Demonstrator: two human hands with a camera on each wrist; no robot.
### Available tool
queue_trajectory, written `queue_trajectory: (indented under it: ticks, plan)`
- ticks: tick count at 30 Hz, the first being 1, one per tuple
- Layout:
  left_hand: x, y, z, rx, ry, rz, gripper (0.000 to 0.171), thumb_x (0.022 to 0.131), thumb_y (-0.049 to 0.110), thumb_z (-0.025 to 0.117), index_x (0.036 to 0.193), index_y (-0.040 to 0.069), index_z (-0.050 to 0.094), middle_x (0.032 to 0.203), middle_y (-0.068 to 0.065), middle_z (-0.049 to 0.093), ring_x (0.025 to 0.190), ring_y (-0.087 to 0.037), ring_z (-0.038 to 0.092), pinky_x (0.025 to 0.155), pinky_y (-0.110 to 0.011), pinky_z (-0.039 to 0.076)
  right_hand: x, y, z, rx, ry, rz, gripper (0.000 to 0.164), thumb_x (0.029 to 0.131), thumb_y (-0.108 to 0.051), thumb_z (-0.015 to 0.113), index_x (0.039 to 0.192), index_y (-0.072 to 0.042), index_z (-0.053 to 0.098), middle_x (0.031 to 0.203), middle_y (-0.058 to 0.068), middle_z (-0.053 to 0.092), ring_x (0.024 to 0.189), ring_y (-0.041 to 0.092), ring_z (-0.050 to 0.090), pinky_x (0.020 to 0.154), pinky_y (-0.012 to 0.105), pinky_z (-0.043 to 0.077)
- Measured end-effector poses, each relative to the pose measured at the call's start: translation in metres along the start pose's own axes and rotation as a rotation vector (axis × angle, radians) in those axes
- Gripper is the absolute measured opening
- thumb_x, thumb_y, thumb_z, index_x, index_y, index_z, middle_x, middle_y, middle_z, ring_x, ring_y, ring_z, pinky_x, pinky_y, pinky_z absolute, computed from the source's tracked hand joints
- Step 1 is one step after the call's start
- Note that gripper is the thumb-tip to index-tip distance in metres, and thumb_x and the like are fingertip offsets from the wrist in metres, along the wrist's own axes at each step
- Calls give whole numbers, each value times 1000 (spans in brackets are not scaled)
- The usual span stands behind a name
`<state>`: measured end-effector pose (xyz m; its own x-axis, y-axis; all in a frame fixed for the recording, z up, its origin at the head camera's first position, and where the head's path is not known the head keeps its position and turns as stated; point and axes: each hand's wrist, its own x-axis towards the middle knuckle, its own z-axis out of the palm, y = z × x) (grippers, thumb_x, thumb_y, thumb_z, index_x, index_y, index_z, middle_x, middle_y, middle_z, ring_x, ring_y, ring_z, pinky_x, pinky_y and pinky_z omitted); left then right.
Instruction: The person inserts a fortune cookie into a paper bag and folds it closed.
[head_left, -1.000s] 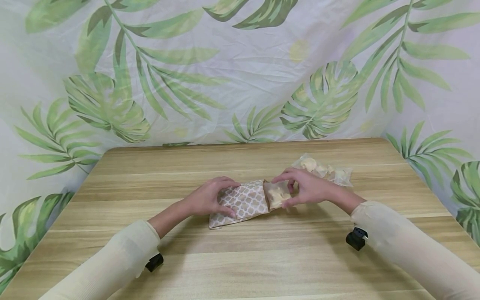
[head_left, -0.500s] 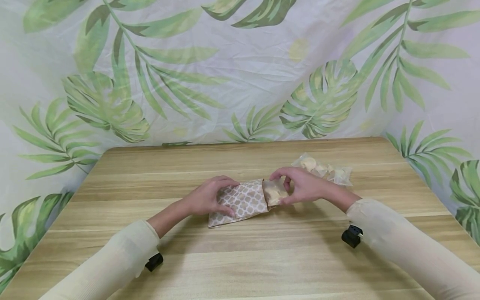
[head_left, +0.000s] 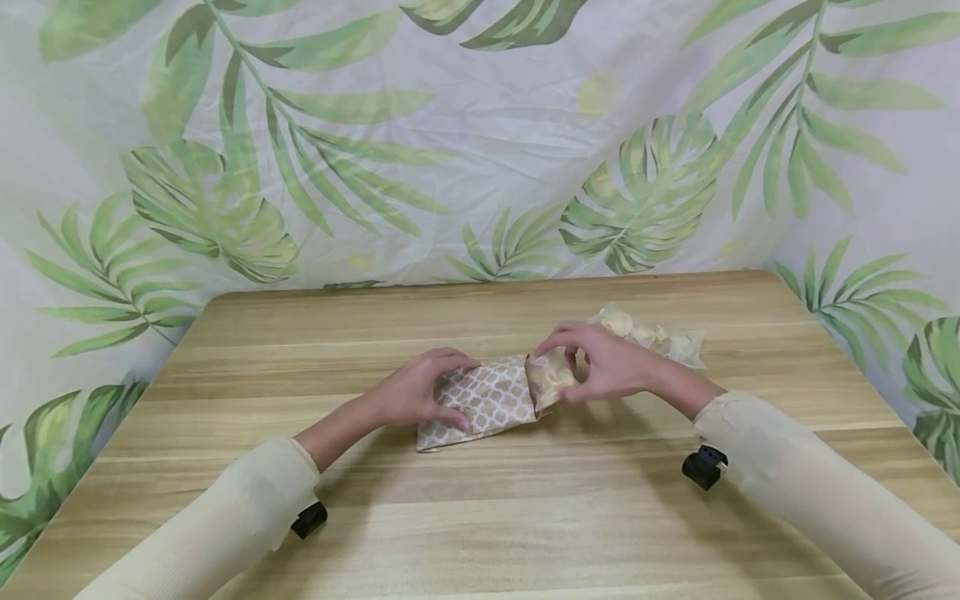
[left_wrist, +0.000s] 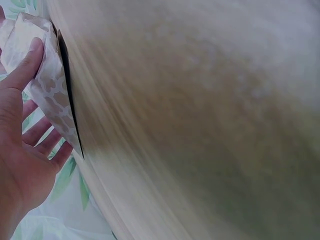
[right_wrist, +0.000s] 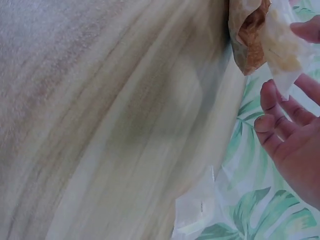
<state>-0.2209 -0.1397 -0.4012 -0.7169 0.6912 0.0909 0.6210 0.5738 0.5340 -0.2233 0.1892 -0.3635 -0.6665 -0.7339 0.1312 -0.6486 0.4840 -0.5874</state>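
Note:
A flat brown paper bag (head_left: 497,393) with a white lattice print lies mid-table, its mouth facing right. My left hand (head_left: 411,390) holds it near the closed end, thumb on the near side and fingers along the far edge. Between the thumb and fingers of my right hand (head_left: 617,363) is a small translucent packet (head_left: 549,377) of pale yellow pieces. Its left part is hidden in the bag's mouth. The right wrist view looks at the brown inside of the bag (right_wrist: 251,37), with the packet (right_wrist: 284,47) at the opening.
Behind the right hand lie several more clear packets (head_left: 684,345) of pale pieces. The wooden table (head_left: 495,517) runs back to a leaf-printed cloth (head_left: 495,167). Both sleeves carry a black wrist camera (head_left: 703,467).
My right hand has shifted slightly left and away from me, carrying the packet a little deeper into the bag's mouth and tilting it. My left hand and the bag have stayed nearly still.

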Motion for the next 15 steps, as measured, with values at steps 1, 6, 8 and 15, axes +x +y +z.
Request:
queue_trajectory:
  ticks: [1,6,8,15]
  plan:
    - [0,0,0,1,0,0,85,72,36,96,142,5,60,142,-15,60,134,-36,54,115,-53,43,0,-1,-1,5,-3,-12,55,75,-16,76,128,-3,69,112,8,64,80,16,55,67,32,47]
    - [1,1,0,-5,3,4,85,72,35,96,142,4,61,142,-15,61,135,-35,54,115,-52,43,2,-3,0,-46,-45,-20,56,77,-19,75,130,-4,70,114,7,64,81,19,56,67,31,46]
    - [0,2,0,-6,5,13,85,72,35,96,142,4,60,141,-15,61,134,-36,54,114,-53,43,1,-3,0,-92,-55,3,57,78,-21,74,132,-5,70,114,7,64,81,19,56,66,30,45]
    - [-1,3,0,1,6,17,85,71,36,96,142,3,60,141,-15,61,134,-36,55,114,-53,43,-4,-2,-1,-215,-46,72,60,77,-28,71,131,-2,70,113,10,64,81,17,57,64,30,48]
